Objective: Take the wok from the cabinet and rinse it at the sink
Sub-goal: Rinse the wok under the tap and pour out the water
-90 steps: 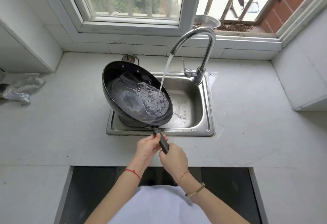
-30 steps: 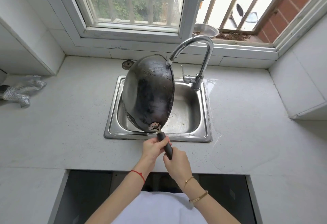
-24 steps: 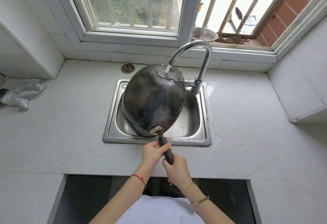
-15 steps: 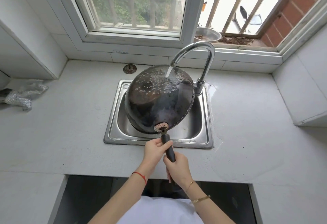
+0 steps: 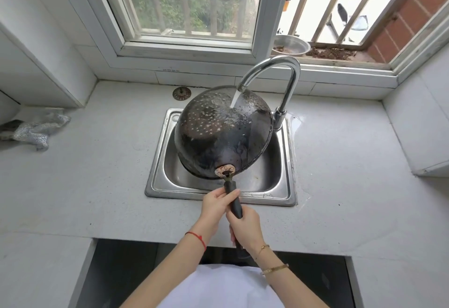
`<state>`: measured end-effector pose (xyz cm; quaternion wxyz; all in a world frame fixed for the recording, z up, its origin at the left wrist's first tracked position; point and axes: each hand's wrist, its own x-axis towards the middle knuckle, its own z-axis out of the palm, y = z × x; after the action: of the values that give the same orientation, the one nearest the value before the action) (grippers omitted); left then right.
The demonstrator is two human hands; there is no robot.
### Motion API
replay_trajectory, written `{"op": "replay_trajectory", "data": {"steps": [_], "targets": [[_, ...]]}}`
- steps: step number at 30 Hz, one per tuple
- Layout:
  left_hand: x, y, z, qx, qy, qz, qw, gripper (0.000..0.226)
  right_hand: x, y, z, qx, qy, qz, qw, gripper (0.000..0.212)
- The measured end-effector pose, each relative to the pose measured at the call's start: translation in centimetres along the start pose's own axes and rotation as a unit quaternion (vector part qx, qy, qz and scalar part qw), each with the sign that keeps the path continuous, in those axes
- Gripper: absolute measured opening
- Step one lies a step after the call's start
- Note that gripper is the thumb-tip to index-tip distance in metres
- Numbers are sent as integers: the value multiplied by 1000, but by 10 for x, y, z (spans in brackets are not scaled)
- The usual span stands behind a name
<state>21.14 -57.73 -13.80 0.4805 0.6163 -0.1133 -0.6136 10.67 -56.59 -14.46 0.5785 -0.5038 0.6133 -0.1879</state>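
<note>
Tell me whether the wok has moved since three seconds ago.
Yes. The wok has flipped over the sink: then its inside faced up under the tap; now its underside takes the water.

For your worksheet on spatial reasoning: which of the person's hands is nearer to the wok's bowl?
Left. The left hand grips the handle higher up, closer to the wok; the right hand grips lower, farther away.

One wok, one sink, one faucet, two hands, one cloth.
</note>
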Motion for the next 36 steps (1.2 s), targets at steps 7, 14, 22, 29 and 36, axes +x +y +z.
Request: {"op": "replay_trajectory", "data": {"steps": [7,14,22,29,36], "targets": [[-5,-3,-2,11,-4,4,1000,33,-1,0,2,-12,8,-10,1000,27],[-4,-2,-6,15,-9,-11,1000,31,-3,-1,8,-14,13,-6,1000,23],[-6,2,-16,-1,-13,-16,1000,33,-8,-3,18,-7,13,-5,1000,22],[-9,3,-23,-5,-9,-11,1000,29,-9,-6,21,1,1,-21,1000,26],[-7,5,-29,8,-5,-1,1000,29,-8,-9,28,11,-8,-14,1000,28]]}}
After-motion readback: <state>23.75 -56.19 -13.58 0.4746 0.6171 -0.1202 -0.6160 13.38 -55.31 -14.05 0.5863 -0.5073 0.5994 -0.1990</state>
